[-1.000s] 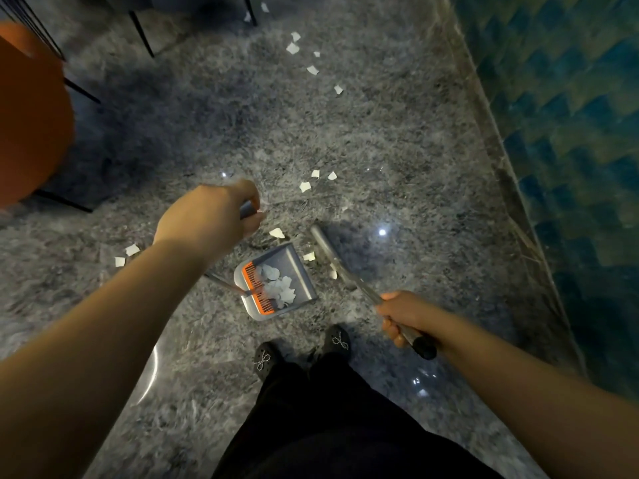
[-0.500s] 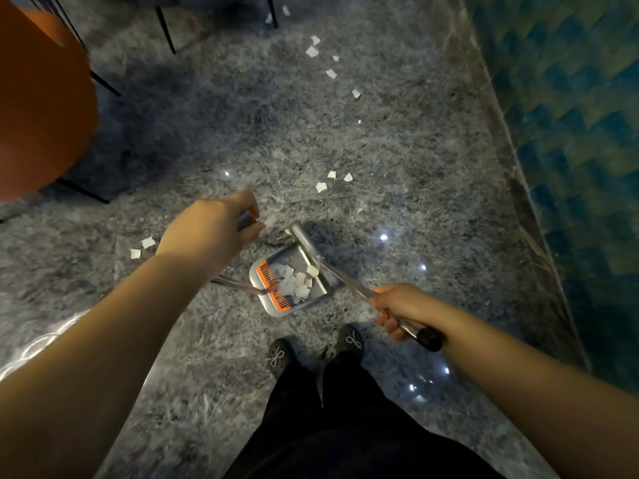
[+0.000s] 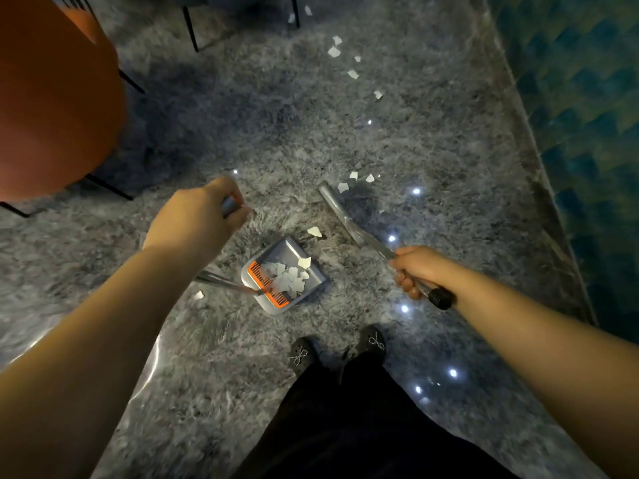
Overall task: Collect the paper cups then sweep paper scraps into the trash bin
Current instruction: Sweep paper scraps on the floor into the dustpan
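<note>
A grey dustpan with an orange comb edge stands on the marble floor in front of my feet, with several white paper scraps piled in it. My left hand grips the top of the dustpan's long metal handle. My right hand grips the broom handle; the broom head lies on the floor to the right of the pan. One scrap lies just beyond the pan's mouth, a few scraps lie by the broom head, and a trail of scraps runs farther ahead.
An orange chair seat on thin black legs fills the upper left. A blue tiled wall runs along the right side. One stray scrap lies left of the pan, under my left forearm. My black shoes stand close behind the pan.
The broom head has swung out of the dustpan to the floor on its right and farther ahead. More scraps lie in the pan. The view has shifted, so the chair looms larger.
</note>
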Tool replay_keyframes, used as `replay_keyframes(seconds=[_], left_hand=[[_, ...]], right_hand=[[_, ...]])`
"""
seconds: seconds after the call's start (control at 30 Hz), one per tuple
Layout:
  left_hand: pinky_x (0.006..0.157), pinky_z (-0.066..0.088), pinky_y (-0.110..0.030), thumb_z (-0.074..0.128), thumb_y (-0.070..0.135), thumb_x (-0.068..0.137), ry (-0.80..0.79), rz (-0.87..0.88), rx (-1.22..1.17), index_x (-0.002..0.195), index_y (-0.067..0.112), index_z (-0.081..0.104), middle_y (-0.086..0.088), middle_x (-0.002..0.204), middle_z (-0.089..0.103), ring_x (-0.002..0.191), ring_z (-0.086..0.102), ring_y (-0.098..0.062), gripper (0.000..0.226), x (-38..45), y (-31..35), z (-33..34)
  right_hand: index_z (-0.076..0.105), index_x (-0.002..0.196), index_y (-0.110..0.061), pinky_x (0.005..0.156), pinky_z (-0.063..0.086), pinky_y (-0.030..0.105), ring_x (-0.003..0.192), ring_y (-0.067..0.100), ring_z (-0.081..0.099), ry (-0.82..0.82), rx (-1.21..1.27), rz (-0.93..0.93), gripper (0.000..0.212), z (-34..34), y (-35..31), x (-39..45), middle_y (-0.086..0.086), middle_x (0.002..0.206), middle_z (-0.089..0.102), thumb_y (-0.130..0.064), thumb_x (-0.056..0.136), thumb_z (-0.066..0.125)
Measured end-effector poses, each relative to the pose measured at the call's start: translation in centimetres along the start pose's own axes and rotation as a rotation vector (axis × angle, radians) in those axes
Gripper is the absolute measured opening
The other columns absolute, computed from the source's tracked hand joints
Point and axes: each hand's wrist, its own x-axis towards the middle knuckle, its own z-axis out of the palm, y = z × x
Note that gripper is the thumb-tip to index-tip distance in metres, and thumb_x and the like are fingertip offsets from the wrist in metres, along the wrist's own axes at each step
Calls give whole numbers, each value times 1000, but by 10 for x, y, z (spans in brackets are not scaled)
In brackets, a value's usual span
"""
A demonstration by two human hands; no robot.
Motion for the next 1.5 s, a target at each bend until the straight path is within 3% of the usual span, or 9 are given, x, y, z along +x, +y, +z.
replay_keyframes(seconds=[0.27,0.47,0.57,0.73,1.0,1.23,1.4,1.5], left_hand=[[54,32,-31,63,38,91,10,-55,23,81,26,45,1,63,48,65,49,-28,23,18,-27,-7],[51,33,-30,60,42,92,32,-51,64,92,25,50,-1,66,49,65,49,-29,20,23,-32,-2],[54,38,-32,59,43,91,41,-58,60,88,26,49,-6,71,56,68,53,-32,20,20,-35,-2],[56,37,-32,61,44,90,34,-63,51,93,24,53,-5,74,56,69,53,-30,21,7,-36,-3],[57,46,-35,62,44,90,30,-107,32,95,25,55,-9,75,60,72,57,-33,20,6,-30,-15],[59,49,-37,62,44,89,3,-158,7,89,28,53,-6,75,60,71,57,-31,18,32,-16,-16],[58,45,-34,64,44,89,23,-190,26,88,29,54,-5,75,59,68,54,-27,18,42,-17,-15],[59,46,-35,64,45,89,32,-204,41,91,26,55,-4,76,59,70,55,-28,21,45,-16,-16]], right_hand=[[50,95,-9,41,38,25,45,18,44,-44,-224,23,4,39,-28,31,9,56,50,-13,98,48],[49,90,-12,39,36,20,41,13,41,-164,-256,118,9,66,-30,30,5,53,49,-12,98,45],[47,96,-17,37,33,14,33,7,38,-241,-166,189,10,68,-33,21,0,44,47,-12,100,41],[46,108,-18,30,30,12,32,4,37,-323,-14,216,12,59,-35,2,0,45,48,-10,100,41],[42,133,-22,33,30,13,31,6,38,-212,-41,82,35,49,-38,-18,1,47,47,-10,99,45],[38,141,-21,34,32,14,30,7,37,-79,-102,-25,46,9,-59,0,6,58,45,-9,97,48],[39,137,-22,35,32,14,30,8,36,-107,-158,-3,43,-9,-81,23,5,56,43,-6,97,46],[47,118,-18,35,32,14,33,9,36,-138,-248,2,25,-9,-93,36,6,57,42,-5,98,43]])
